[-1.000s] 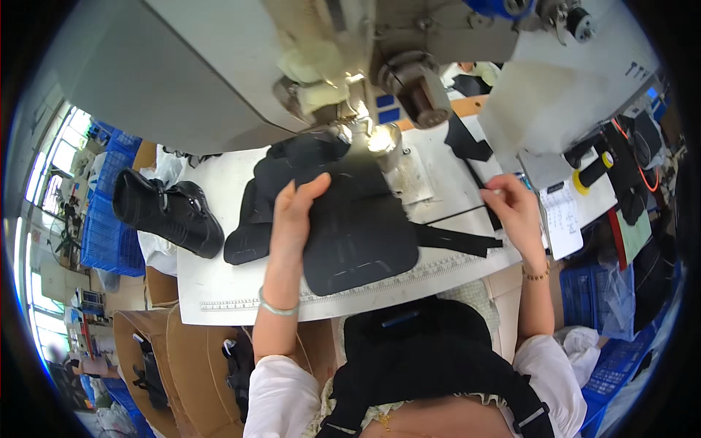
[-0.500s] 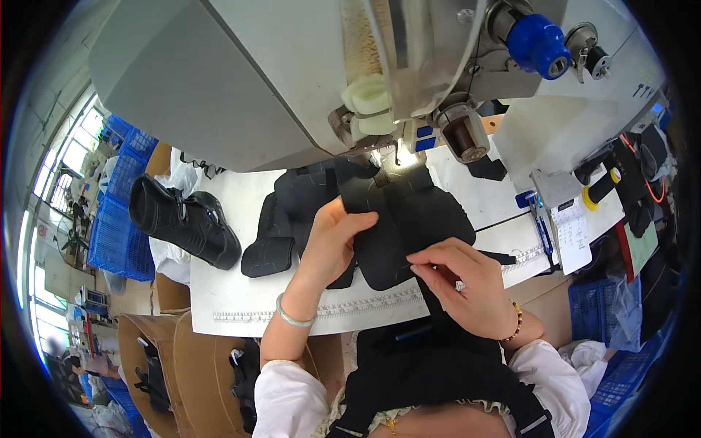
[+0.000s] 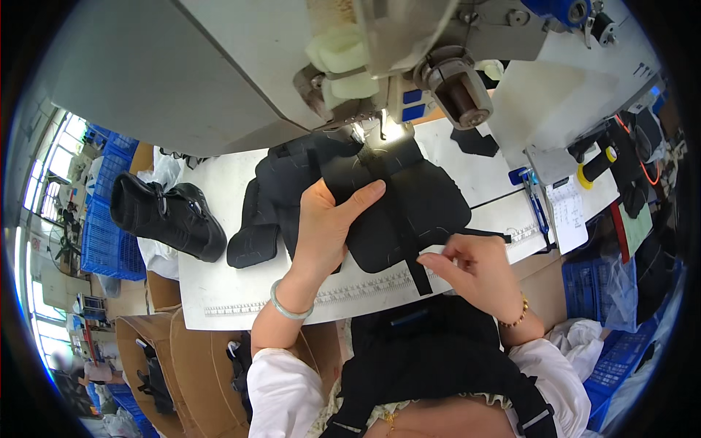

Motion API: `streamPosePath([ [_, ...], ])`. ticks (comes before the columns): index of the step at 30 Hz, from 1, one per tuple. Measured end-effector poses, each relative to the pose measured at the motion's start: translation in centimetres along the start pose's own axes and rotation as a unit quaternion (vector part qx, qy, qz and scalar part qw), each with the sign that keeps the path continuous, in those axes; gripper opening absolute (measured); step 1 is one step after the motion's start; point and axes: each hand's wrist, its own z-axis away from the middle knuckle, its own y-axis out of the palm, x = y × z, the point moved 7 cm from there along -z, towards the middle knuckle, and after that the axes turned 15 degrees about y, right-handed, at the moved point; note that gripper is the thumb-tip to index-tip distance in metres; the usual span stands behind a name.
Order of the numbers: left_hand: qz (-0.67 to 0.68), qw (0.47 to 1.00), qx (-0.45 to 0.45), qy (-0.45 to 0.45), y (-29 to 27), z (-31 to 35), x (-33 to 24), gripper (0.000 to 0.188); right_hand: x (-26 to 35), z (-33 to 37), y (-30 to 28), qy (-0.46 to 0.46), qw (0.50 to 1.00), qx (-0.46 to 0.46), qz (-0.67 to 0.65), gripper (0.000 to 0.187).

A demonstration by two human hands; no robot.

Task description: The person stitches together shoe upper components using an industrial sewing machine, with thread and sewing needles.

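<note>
Left hand (image 3: 325, 226) lies flat on the black fabric shoe-upper panel (image 3: 398, 212), thumb out along its top and palm pressing it down on the white tabletop (image 3: 241, 292). A second ago this hand sat further left on the stack; now it is centred on the panel just near of the needle. Right hand (image 3: 475, 266) has come in from the far right edge of the tabletop and now pinches the narrow black strap (image 3: 409, 241) that runs down the middle of the panel, fingertips closed on its near end, by the printed ruler strip (image 3: 350, 288). Judging by that, the piece is lined up and held taut under the grey industrial sewing machine (image 3: 241, 66), the strap being kept straight.

The panel's far edge sits right under the lit needle area (image 3: 383, 131); more black cut pieces (image 3: 274, 197) lie under and left of it. A finished black leather shoe (image 3: 168, 215) rests on the far left of the tabletop, well apart. Blue pen (image 3: 537, 204) and white paper sheet (image 3: 569, 215) lie right. Blue plastic crates (image 3: 106, 241) stand at left, cardboard boxes (image 3: 161, 358) near left.
</note>
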Motion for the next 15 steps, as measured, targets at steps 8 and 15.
streamPosePath([
  [8, 0.021, 1.0, 0.01, 0.003, 0.1, 0.1, 0.2, 0.021, -2.2, -1.0, 3.8, 0.042, 0.946, 0.099, -0.304, 0.014],
  [15, 0.018, 1.0, 0.018, -0.011, -0.1, 0.0, 0.5, 0.022, -2.2, -1.1, 3.4, 0.022, 0.964, 0.101, -0.246, 0.026],
])
